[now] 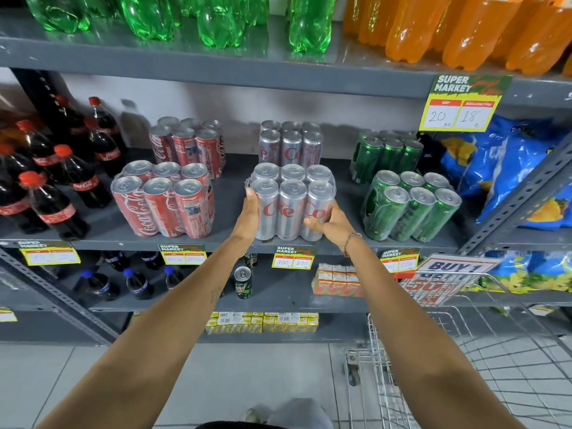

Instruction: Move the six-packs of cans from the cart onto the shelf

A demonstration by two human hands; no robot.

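I clasp the silver Diet Coke six-pack (292, 205) between my left hand (249, 216) and right hand (331, 224), setting it at the front edge of the shelf (235, 243). Next: release, then check the cart (464, 351).

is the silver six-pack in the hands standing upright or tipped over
Upright. The silver six-pack sits on the shelf with all six can tops facing up, left hand and right hand against its sides.
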